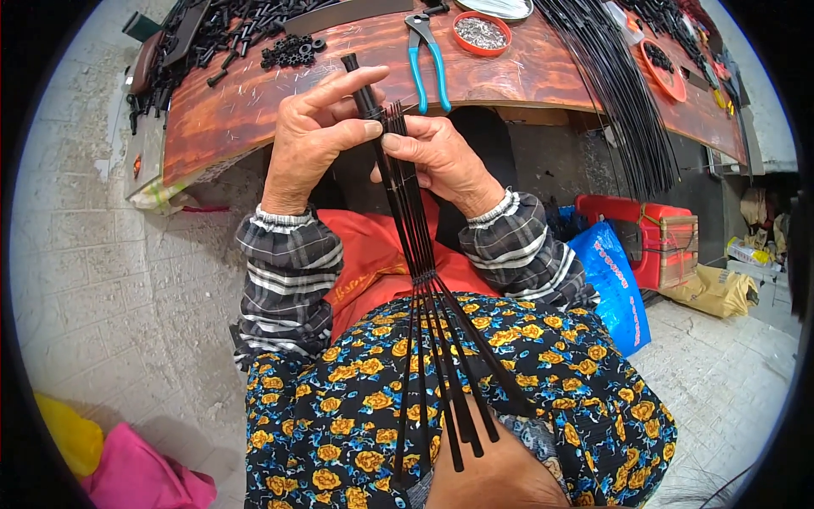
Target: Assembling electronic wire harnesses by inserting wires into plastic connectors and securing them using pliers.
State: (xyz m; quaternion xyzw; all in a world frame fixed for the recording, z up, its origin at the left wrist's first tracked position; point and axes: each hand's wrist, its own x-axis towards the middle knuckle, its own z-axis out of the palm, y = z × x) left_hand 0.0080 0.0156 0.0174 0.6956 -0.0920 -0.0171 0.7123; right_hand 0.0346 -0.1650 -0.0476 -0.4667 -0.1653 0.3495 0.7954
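Observation:
An umbrella frame [414, 229] of thin black ribs hangs between my hands and fans out toward my lap. My left hand [303, 144] is closed around its black ridged tube [365, 97], thumb pressed near the rib ends and index finger stretched across the tube. From the other side, my right hand [445, 161] pinches the upper ends of the ribs, close to the left thumb. The exact joint between the fingertips is partly hidden. The ribs' lower ends spread apart over my flower-patterned apron [365, 373].
On the wooden table [220, 123] lie blue-handled pliers [426, 64], a red dish [482, 34] of small metal pieces, black ring-shaped parts [292, 53] and black tubes [254, 21]. Long black ribs [615, 102] overhang the edge. A blue bag [612, 284] and red stool [644, 237] stand at right.

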